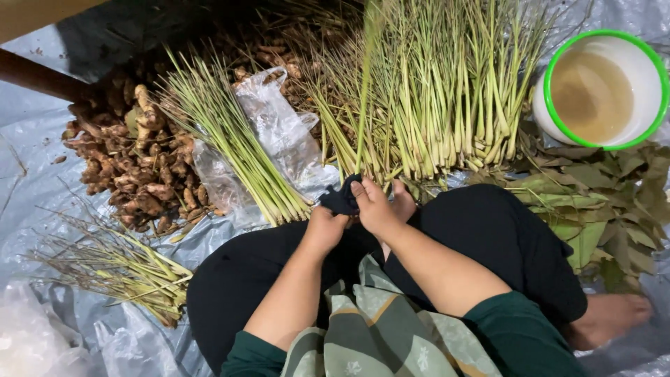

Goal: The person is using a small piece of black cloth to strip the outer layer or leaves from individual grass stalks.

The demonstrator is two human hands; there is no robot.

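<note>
I sit cross-legged on a grey plastic sheet (42, 195). My left hand (326, 227) and my right hand (375, 207) meet in front of my knees. Both hold a dark cloth (341, 197), and a single lemongrass stalk (363, 105) rises from the cloth toward the top of the view. Just beyond the hands lies a large pile of lemongrass stalks (440, 91). A smaller bundle of lemongrass (230, 146) lies to the left, its cut ends close to my left hand.
A heap of brown ginger-like roots (129, 160) sits at the left, beside a crumpled clear plastic bag (279, 132). Trimmed dry stalk scraps (118, 269) lie at the lower left. A white bucket with a green rim (604, 87) holds murky water. Green leaves (600, 202) are piled at the right.
</note>
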